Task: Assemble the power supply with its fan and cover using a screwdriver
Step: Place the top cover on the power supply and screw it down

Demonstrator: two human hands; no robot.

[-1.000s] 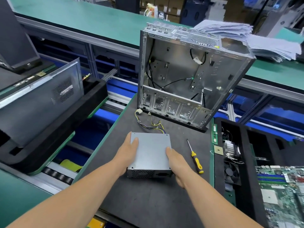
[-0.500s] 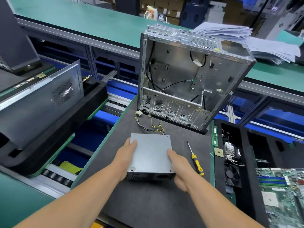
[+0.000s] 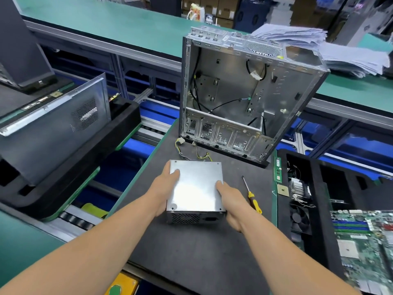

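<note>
My left hand and right hand clasp the grey metal power supply box, apparently lifted, its long axis toward the open silver computer chassis ahead.

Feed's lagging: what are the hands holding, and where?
Both hands, left and right, grip the grey metal power supply box by its opposite sides.

Motherboard cut by right edge; fingers behind power supply hidden.

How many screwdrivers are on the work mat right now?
1. The screwdriver, yellow-handled, lies on the dark mat just right of the right hand. Others may be hidden.
</note>
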